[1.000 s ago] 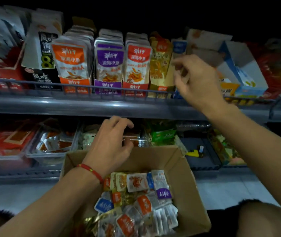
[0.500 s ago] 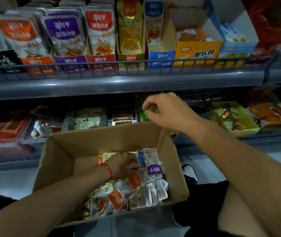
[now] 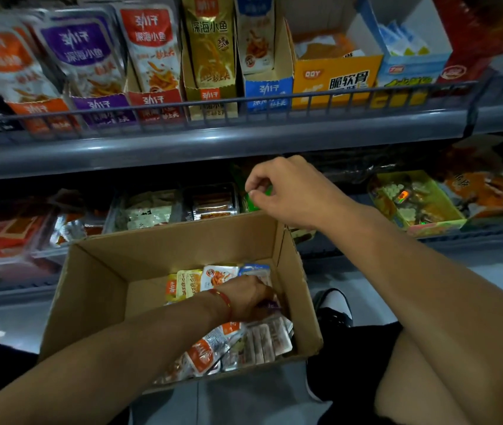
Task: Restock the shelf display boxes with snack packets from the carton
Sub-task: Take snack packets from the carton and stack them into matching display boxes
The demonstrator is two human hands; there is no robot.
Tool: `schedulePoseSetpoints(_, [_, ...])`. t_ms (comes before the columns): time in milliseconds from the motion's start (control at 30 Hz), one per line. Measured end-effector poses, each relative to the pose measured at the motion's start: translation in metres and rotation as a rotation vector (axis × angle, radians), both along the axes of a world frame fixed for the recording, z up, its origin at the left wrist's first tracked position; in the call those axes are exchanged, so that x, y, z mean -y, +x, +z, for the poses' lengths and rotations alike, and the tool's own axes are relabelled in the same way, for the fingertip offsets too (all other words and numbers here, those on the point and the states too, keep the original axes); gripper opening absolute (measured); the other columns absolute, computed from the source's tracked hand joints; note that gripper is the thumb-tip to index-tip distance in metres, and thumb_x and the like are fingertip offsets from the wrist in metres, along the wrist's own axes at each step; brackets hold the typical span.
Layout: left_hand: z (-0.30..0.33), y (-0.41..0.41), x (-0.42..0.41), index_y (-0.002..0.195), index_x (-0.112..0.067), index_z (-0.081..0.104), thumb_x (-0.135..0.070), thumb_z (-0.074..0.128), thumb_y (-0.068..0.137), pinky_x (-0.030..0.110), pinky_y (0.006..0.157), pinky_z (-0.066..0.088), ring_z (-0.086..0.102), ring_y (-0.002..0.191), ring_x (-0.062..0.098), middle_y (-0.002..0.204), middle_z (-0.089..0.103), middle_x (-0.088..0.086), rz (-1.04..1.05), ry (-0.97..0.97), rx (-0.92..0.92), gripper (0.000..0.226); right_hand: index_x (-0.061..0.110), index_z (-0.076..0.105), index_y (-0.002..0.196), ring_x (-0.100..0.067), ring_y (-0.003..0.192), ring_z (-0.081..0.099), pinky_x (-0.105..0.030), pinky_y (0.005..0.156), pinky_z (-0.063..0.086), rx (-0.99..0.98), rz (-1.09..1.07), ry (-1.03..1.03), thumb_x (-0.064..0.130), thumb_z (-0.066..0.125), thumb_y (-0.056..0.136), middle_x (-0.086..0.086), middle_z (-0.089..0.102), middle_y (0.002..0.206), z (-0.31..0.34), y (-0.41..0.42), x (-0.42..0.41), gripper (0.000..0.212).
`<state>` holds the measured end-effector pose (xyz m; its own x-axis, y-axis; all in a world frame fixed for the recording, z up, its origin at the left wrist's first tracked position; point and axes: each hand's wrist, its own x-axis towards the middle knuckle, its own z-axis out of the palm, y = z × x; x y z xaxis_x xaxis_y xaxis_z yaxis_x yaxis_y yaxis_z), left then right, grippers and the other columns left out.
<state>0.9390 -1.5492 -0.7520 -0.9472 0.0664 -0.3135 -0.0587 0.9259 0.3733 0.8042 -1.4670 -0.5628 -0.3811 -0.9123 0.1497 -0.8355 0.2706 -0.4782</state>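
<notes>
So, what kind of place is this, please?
Most likely a shop aisle, probably a small grocery. Grey shelves hold rows of display boxes filled with snack packets, and an open carton of more packets sits below for restocking.

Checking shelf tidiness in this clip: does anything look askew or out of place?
Mostly tidy. The orange and purple packets at the upper shelf's left lean sideways; packets in the carton lie in a loose jumble.

A grey metal shelf [image 3: 219, 142] fronted by a thin wire rail [image 3: 213, 113] is seen under dim light; pale glossy floor tiles [image 3: 489, 277] are glimpsed below.
</notes>
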Motion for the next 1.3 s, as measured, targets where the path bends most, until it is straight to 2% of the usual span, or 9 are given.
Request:
schedulePoseSetpoints(167, [0.050, 0.023, 0.019, 0.108, -0.023, 0.065, -0.030, 0.053, 0.100, 0.026, 0.069, 0.050, 0.068, 0.081, 0.015, 0.092, 0.072, -0.001, 0.237, 0.133, -0.244, 0.016, 0.030, 0.069, 0.117, 0.006, 0.087, 0.059, -0.020, 0.076, 0.050, 0.074, 0.171, 0.199, 0.031, 0.064, 0.098, 0.014, 0.068, 0.107, 0.001, -0.001, -0.003, 0.019])
schedulePoseSetpoints(300, [0.108, 0.048, 0.050, 0.102, -0.027, 0.068, -0.031, 0.058, 0.101, 0.028, 0.066, 0.057, 0.069, 0.076, 0.006, 0.086, 0.072, -0.008, 0.514, 0.467, -0.360, 0.011, 0.027, 0.064, 0.126, -0.003, 0.097, 0.065, -0.035, 0.090, 0.056, 0.115, 0.292, 0.434, 0.032, 0.071, 0.094, 0.012, 0.069, 0.109, -0.006, 0.007, -0.001, 0.033])
schedulePoseSetpoints(500, [0.163, 0.079, 0.073, 0.104, -0.007, 0.068, -0.025, 0.066, 0.092, 0.042, 0.074, 0.060, 0.076, 0.084, 0.023, 0.087, 0.077, 0.010, 0.682, 0.763, -0.493, 0.022, 0.018, 0.067, 0.102, -0.013, 0.073, 0.074, -0.032, 0.066, 0.062, 0.383, 0.207, 0.149, 0.018, 0.068, 0.096, 0.001, 0.077, 0.082, 0.009, 0.033, 0.012, 0.006])
schedulePoseSetpoints(700, [0.188, 0.091, 0.085, 0.107, -0.012, 0.068, -0.019, 0.067, 0.093, 0.041, 0.082, 0.061, 0.075, 0.092, 0.021, 0.097, 0.077, 0.007, 0.724, 0.847, -0.660, 0.016, 0.018, 0.066, 0.094, -0.013, 0.076, 0.074, -0.035, 0.068, 0.061, 0.486, 0.052, -0.053, 0.017, 0.072, 0.092, 0.002, 0.076, 0.081, 0.027, 0.049, 0.022, 0.006])
schedulePoseSetpoints(900, [0.210, 0.097, 0.095, 0.107, -0.018, 0.071, -0.024, 0.067, 0.094, 0.031, 0.079, 0.061, 0.072, 0.091, 0.008, 0.096, 0.075, -0.003, 0.660, 0.688, -0.796, 0.015, 0.041, 0.064, 0.108, 0.007, 0.089, 0.065, -0.021, 0.072, 0.058, 0.137, 0.090, -0.123, 0.037, 0.072, 0.089, 0.022, 0.068, 0.095, 0.051, 0.073, 0.043, 0.021])
schedulePoseSetpoints(1033, [0.221, 0.096, 0.123, 0.108, -0.016, 0.069, -0.031, 0.057, 0.102, 0.040, 0.075, 0.061, 0.069, 0.092, 0.010, 0.099, 0.072, -0.004, 0.749, 0.497, -1.054, 0.020, 0.040, 0.063, 0.102, 0.009, 0.085, 0.062, -0.015, 0.068, 0.053, -0.033, 0.073, -0.221, 0.035, 0.070, 0.090, 0.027, 0.062, 0.090, 0.087, 0.074, 0.064, 0.015])
schedulePoseSetpoints(1100, [0.224, 0.095, 0.141, 0.116, -0.014, 0.066, -0.022, 0.053, 0.102, 0.039, 0.088, 0.057, 0.062, 0.106, 0.012, 0.114, 0.067, -0.002, 0.747, 0.231, -1.147, 0.021, 0.037, 0.063, 0.105, 0.013, 0.081, 0.058, -0.008, 0.065, 0.046, -0.144, 0.054, -0.314, 0.032, 0.069, 0.091, 0.028, 0.058, 0.091, 0.111, 0.066, 0.074, 0.016])
schedulePoseSetpoints(1200, [0.224, 0.093, 0.156, 0.125, -0.009, 0.063, -0.003, 0.060, 0.089, 0.036, 0.113, 0.042, 0.047, 0.130, 0.016, 0.136, 0.057, 0.004, 0.700, -0.080, -1.097, 0.037, 0.020, 0.068, 0.115, 0.000, 0.082, 0.058, -0.010, 0.065, 0.039, -0.301, 0.005, -0.437, 0.029, 0.067, 0.094, 0.012, 0.061, 0.100, 0.143, 0.056, 0.093, 0.022])
schedulePoseSetpoints(1300, [0.222, 0.088, 0.157, 0.110, -0.007, 0.067, 0.001, 0.063, 0.081, 0.044, 0.110, 0.044, 0.046, 0.132, 0.022, 0.135, 0.057, 0.007, 0.665, -0.201, -1.072, 0.031, 0.016, 0.066, 0.121, -0.008, 0.096, 0.058, -0.010, 0.071, 0.039, -0.320, 0.021, -0.457, 0.030, 0.064, 0.097, 0.010, 0.059, 0.108, 0.160, 0.054, 0.121, 0.028])
